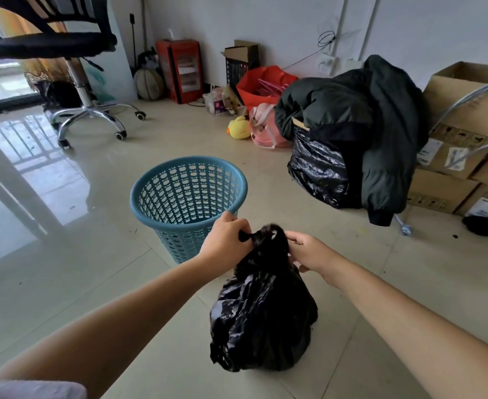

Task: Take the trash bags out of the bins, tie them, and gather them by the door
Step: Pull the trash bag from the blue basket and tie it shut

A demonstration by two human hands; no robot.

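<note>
Pale glossy floor tiles (64,283), white back wall.

Black trash bag (261,321): full, standing on the tiles in the near centre, neck gathered into a twisted bunch at the top. Held at that bunch from both sides.
Left hand (227,240): fingers curled tight round one end of the gathered neck.
Right hand (309,250): fingers pinching the other side of the neck, thumb side toward the bag.
Blue bin (188,194): perforated plastic, upright, unlined, just beyond the left hand and left of the bag.

Second black bag (319,171): farther right, on the floor, draped over by a dark padded jacket (381,125).
Cardboard boxes (467,110): stacked at right edge, behind the jacket.
Pink plastic bag (263,131) and yellow plush duck (238,128): side by side, left of the jacket.
Red bag (261,84): behind them, open-topped.
Red cabinet (181,70): small, against the wall.
Ball (149,83): just left of the cabinet.
Office chair (64,47): black seat, chrome wheeled base, far left.
</note>
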